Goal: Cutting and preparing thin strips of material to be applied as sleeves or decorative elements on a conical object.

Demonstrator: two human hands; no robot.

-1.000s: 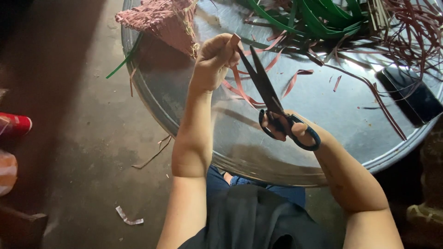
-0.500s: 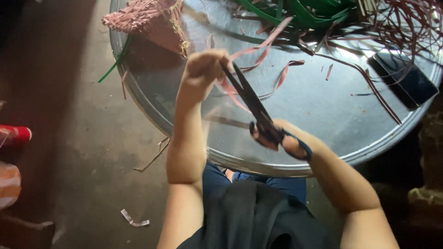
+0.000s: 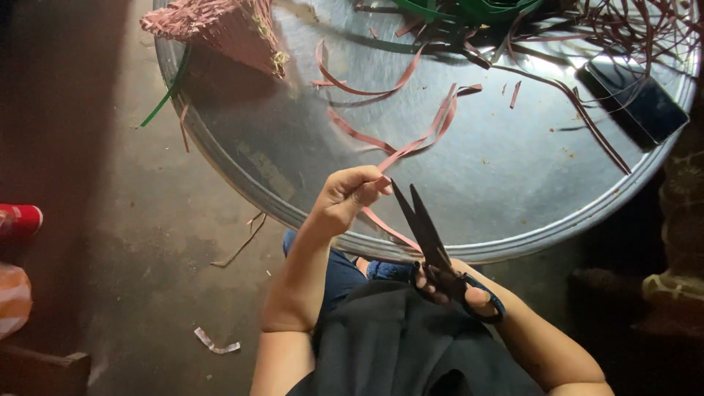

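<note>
A thin reddish-pink flat strip [image 3: 411,147] is pinched in the clenched left hand [image 3: 346,196], just left of the parted blades of the black-handled scissors [image 3: 433,249], whose loops are gripped by the right hand [image 3: 458,292]. A clean cut is judged to need the strip taut and square between the blades. A red cylindrical can [image 3: 18,220] lies on the floor far left of the left hand.

A round, shiny metal worktop [image 3: 513,191] fills the upper right of the frame, above a dim, stained concrete floor [image 3: 125,220] on the left.
</note>
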